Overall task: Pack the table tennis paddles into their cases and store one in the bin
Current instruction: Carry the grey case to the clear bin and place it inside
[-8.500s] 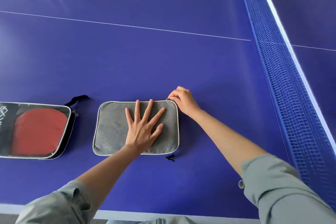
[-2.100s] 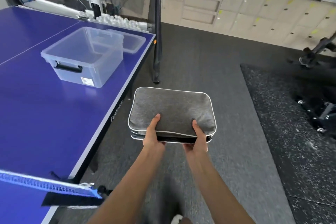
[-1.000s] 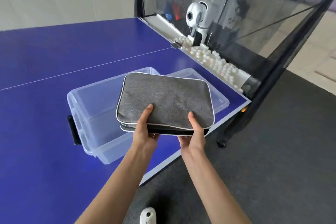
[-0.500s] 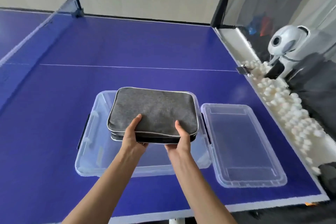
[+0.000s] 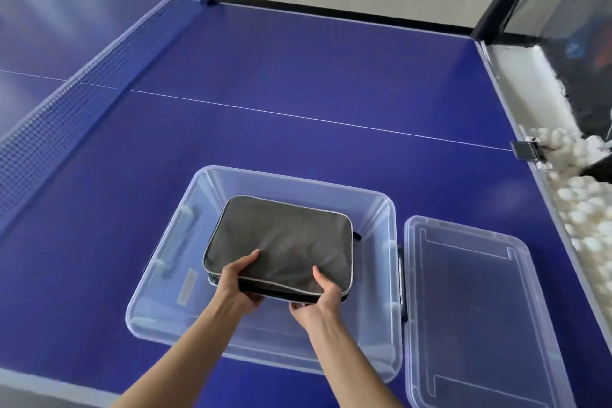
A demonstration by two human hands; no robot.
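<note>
A grey paddle case (image 5: 281,238) with pale piping lies flat inside the clear plastic bin (image 5: 212,182), below the rim line. A second, darker case edge shows directly under it. My left hand (image 5: 236,285) grips the case's near left edge, thumb on top. My right hand (image 5: 318,296) grips the near right edge the same way. Both wrists reach over the bin's near wall. No paddle is visible; the cases are closed.
The bin's clear lid (image 5: 473,305) lies flat on the blue table (image 5: 298,83) just right of the bin. The net (image 5: 82,83) runs along the left. A trough of several white balls (image 5: 583,209) lines the table's right end.
The case has dropped from above the bin's rim down into the bin. My view has tipped further down over the bin, and both hands still hold the near edge.
</note>
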